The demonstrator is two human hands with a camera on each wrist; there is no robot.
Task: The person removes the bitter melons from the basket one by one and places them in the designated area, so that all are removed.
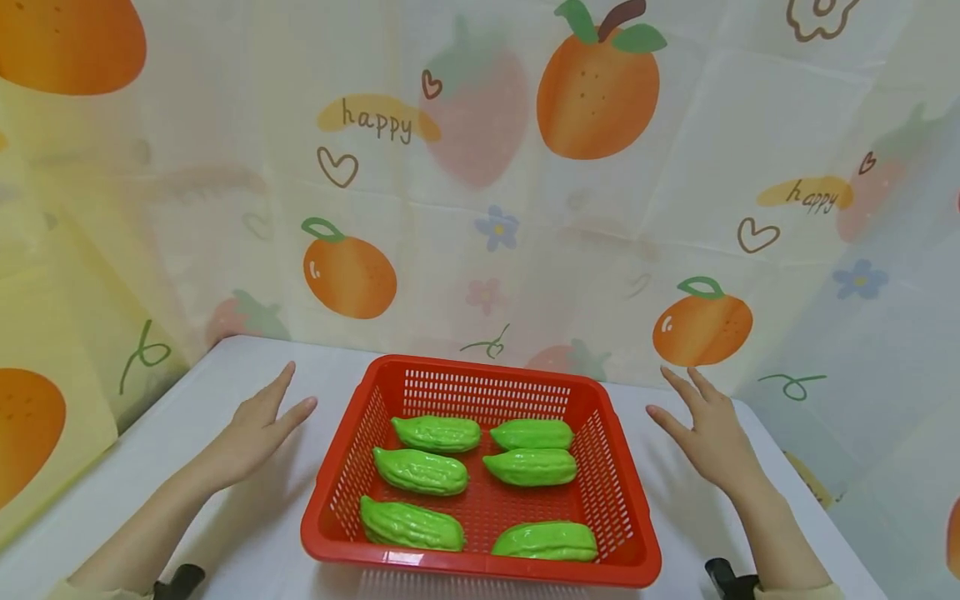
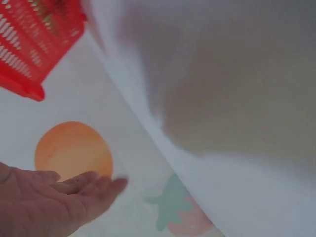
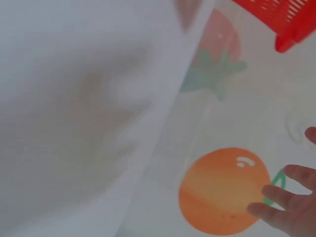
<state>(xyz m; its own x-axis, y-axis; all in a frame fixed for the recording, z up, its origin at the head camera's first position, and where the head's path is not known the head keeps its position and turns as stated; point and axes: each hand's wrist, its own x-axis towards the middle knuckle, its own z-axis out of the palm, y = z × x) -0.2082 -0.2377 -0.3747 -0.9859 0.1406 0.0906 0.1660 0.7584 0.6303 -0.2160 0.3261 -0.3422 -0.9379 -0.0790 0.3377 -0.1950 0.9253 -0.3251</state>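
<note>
A red plastic basket (image 1: 480, 566) stands on the table in the head view. Inside lie several glossy green bitter melons (image 1: 422, 472), loosely set in two columns, ridged and pointed at one end. To the left of the basket, my left hand (image 1: 251, 433) hovers with fingers extended, holding nothing. My right hand (image 1: 712, 437) is raised off its right side, fingers spread and likewise holding nothing. Neither hand touches the basket. Each wrist view shows the same bare hand, the left (image 2: 54, 207) and the right (image 3: 294, 200), with part of the red basket in an upper corner.
A white-covered table (image 1: 315, 358) bears the basket. Behind it hangs a pale curtain (image 1: 600, 225) printed with oranges, strawberries and hearts, which continues along both sides. Black straps (image 1: 180, 581) show at the wrists.
</note>
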